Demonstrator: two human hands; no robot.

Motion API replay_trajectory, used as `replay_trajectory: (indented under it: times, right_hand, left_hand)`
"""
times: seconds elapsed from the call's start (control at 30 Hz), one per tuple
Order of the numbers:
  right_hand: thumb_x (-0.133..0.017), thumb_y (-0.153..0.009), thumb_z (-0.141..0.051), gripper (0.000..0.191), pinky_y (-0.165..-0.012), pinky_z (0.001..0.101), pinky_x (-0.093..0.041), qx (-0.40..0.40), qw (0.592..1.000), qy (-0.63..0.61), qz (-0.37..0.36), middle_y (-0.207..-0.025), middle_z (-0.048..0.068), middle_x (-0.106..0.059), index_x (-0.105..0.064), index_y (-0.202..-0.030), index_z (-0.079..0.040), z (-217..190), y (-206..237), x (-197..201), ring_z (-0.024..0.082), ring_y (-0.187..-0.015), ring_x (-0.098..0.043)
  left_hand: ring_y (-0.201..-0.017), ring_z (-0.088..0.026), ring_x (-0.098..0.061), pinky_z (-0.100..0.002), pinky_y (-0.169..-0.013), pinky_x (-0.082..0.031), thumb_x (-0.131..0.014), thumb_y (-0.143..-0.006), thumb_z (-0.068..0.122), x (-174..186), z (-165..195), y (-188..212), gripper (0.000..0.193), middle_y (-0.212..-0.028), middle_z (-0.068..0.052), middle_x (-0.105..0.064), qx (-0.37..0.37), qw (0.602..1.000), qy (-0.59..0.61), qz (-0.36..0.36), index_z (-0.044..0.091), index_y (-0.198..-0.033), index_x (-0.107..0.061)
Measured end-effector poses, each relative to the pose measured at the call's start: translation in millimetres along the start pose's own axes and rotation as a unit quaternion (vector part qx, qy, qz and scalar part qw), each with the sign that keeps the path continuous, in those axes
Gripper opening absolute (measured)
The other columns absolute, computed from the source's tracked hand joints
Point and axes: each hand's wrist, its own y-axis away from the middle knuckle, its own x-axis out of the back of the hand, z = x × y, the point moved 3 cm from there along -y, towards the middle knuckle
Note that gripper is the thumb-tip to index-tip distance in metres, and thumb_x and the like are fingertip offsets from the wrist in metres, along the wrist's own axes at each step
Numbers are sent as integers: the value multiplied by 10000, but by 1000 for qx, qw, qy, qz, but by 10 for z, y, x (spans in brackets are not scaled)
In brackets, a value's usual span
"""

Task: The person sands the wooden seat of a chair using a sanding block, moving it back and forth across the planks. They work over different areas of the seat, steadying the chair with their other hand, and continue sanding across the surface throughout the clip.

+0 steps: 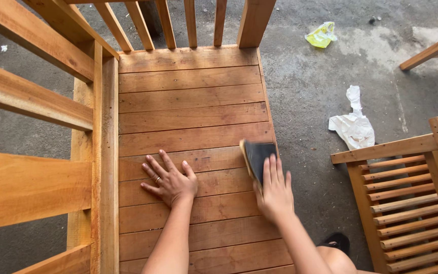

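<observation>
- While the left hand point(167, 178) lies flat and open, fingers spread, on the slatted wooden seat point(193, 116), the right hand point(276, 189) presses a dark sanding block point(257, 155) against the seat's right edge, fingers laid over it.
- Wooden rails point(31, 96) frame the seat at left and behind.
- On the concrete floor point(310, 86) at right lie a crumpled white bag point(353, 127), a yellow wrapper point(322, 34) and another slatted frame point(406, 203).
</observation>
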Motion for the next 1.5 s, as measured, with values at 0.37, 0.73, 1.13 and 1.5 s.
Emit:
replay_trajectory:
  times: [0.37,0.73,1.13,1.5]
  right_hand:
    - [-483,-993,-458,847,-1192,623,-152,-61,998,7,11,-1678,214,-102,-111,-1586,19,65,-691,-67,389,-1550,-115]
    - [-502,-946,-404,867,-1192,629,-162,-24,999,36,-17,-1683,222,-105,-117,-1589,34,28,-586,-44,390,-1557,-114]
    - [-528,-897,-308,853,-1191,611,-133,12,996,18,-85,-1668,218,-74,-115,-1570,17,-333,190,71,376,-1550,-74]
    - [-497,-902,-295,821,-1174,652,-125,10,998,8,-58,-1672,209,-104,-135,-1575,6,-400,251,-31,365,-1549,-102]
  left_hand:
    - [-1572,-365,-2,-706,-1168,-42,-439,-932,520,-6,12,-22,829,-1711,-161,-14,-3,1000,2,-1,199,-1641,-153]
    - [-1572,-355,-8,-705,-1171,-45,-443,-924,518,-8,-3,-8,830,-1712,-146,-16,2,1000,-3,3,215,-1642,-158]
    - [-1568,-353,0,-711,-1164,-48,-430,-927,528,-9,6,-8,828,-1714,-146,-9,4,1000,-1,-3,218,-1644,-155]
    - [-1573,-352,14,-701,-1173,-34,-423,-929,530,-35,-16,-8,831,-1712,-146,-2,-1,1000,-9,-3,218,-1644,-136]
